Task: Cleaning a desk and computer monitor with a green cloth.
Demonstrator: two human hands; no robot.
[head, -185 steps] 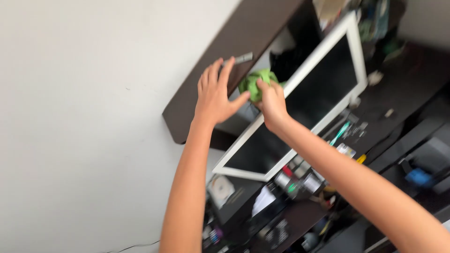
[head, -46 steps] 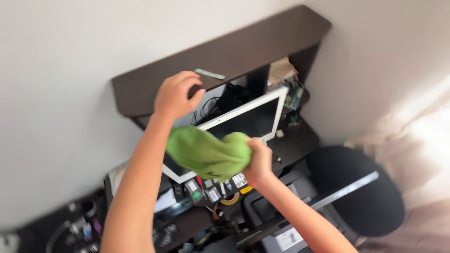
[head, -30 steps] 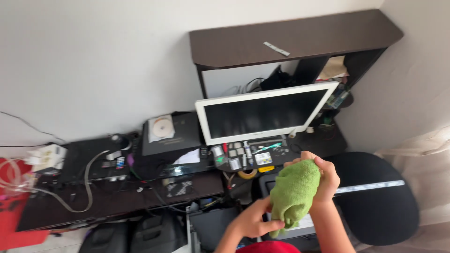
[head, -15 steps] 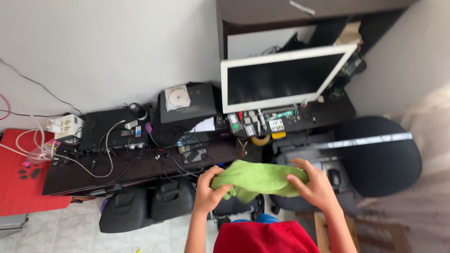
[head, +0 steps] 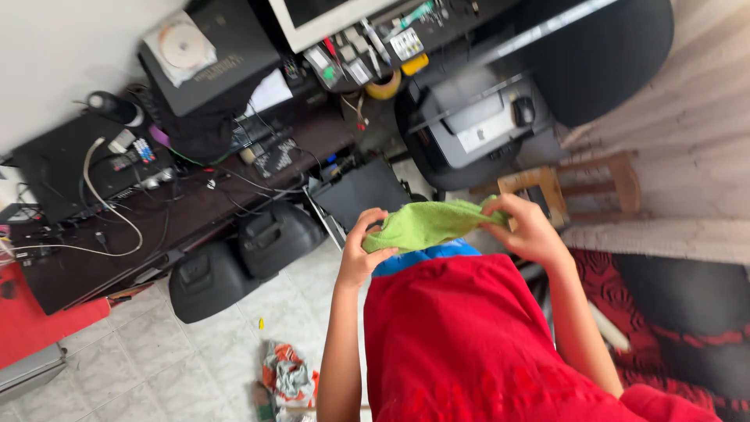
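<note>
Green cloth (head: pixel 428 225) is stretching between my hands above the red shirt (head: pixel 469 344). I am pinching one end in my left hand (head: pixel 361 248) and gripping the other in my right hand (head: pixel 530 228).

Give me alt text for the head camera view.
Both hands, left hand and right hand, hold a green cloth stretched between them above a red shirt. Beyond lie a cluttered dark desk and a wooden stool.

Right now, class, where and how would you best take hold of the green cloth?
By its two ends, coming in from either side. The green cloth hangs stretched in a band, and the left hand and right hand already pinch those ends.
</note>
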